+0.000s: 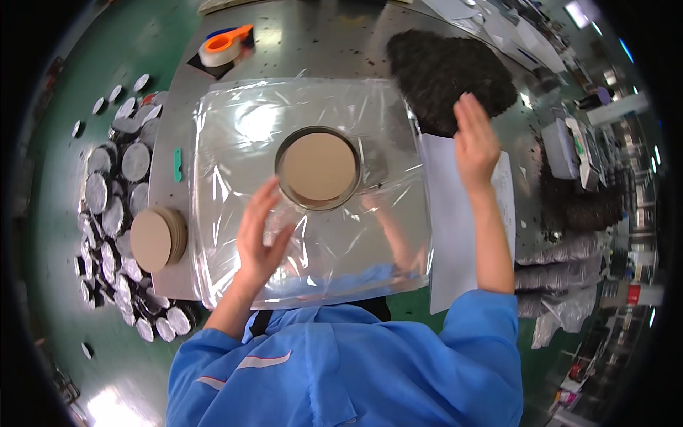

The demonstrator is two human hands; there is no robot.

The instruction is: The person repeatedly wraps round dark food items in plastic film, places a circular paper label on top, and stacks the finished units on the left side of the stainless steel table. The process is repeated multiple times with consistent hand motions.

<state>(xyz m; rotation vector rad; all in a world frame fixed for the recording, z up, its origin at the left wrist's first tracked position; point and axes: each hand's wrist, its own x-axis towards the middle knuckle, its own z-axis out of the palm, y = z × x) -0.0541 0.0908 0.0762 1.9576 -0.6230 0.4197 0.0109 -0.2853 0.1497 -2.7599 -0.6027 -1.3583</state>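
A round metal ring stands on clear plastic film, and a brown cardboard disc lies within it. My left hand is beside the ring's lower left rim, fingers and thumb apart and holding nothing; whether a fingertip touches the rim I cannot tell. On the other side, my right hand is raised with its fingers straight and side by side, and nothing shows in it. Its fingertips overlap the near edge of a pile of dark loose leaf-like material; contact is unclear.
Left are a stack of cardboard discs, a green cutter and an orange-handled tape dispenser on the metal table. Many foil-wrapped round cakes lie beyond its edge. White paper and a plastic container are right.
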